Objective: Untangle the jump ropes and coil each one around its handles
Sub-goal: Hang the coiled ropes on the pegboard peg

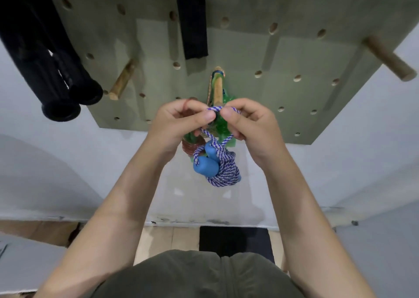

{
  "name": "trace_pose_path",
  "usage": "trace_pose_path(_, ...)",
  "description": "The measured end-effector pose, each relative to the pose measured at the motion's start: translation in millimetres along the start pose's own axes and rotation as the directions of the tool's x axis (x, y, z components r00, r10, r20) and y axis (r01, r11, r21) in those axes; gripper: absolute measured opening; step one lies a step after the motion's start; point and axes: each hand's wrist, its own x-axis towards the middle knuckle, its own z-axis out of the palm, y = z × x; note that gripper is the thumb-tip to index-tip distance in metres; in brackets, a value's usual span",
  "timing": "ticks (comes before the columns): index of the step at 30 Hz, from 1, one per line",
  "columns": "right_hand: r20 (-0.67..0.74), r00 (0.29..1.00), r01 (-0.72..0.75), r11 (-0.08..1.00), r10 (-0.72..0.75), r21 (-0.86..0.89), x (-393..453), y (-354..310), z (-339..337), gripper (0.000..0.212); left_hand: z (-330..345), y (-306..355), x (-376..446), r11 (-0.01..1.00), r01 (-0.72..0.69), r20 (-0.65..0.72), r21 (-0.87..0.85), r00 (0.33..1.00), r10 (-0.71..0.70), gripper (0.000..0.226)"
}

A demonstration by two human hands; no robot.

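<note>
A blue-and-white braided jump rope point(224, 168) hangs coiled around its two blue handles point(206, 165) in front of a green pegboard point(238, 48). My left hand point(181, 123) and my right hand point(247, 123) both pinch the rope's top loop, just below a wooden peg point(218, 87). A green jump rope point(223, 121) with green handles hangs on that same peg, behind my fingers. A reddish-brown coiled rope point(192, 146) hangs partly hidden behind my left hand.
Black handles point(68, 98) and black straps point(192, 26) hang from the pegboard at upper left and centre. More wooden pegs point(390, 60) jut out of the board. Below are a pale wall, a wooden floor and a dark mat point(233, 241).
</note>
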Motion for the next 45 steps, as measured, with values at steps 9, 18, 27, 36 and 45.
trace_pose_path(9, 0.360, 0.911, -0.134, 0.971, 0.199, -0.198, -2.4, -2.0, -7.0, 0.006, -30.1, 12.4, -12.9, 0.947, 0.166, 0.266, 0.274, 0.934, -0.240, 0.013)
trace_pose_path(18, 0.002, 1.000, 0.009, 0.988, -0.009, -0.154, -4.3, -21.5, 9.7, 0.012, -0.1, 37.4, -8.9, 0.964, -0.116, -0.039, 0.237, 0.991, 0.129, 0.015)
trace_pose_path(27, -0.100, 0.993, -0.057, 0.997, 0.063, 0.059, -2.3, -17.9, 15.0, 0.009, 1.4, 40.2, -3.4, 0.942, 0.017, -0.046, 0.336, 0.999, -0.001, 0.009)
trace_pose_path(36, -0.039, 0.996, -0.075, 0.992, 0.080, 0.102, 0.4, -10.6, 14.9, 0.009, -16.8, 20.5, -7.2, 0.921, 0.165, 0.002, 0.353, 0.984, -0.178, 0.009)
trace_pose_path(45, -0.016, 0.986, -0.167, 0.986, 0.167, 0.004, 10.1, -27.6, 16.9, 0.019, -23.0, 9.7, 3.7, 0.964, 0.116, 0.072, 0.239, 0.988, -0.137, 0.018)
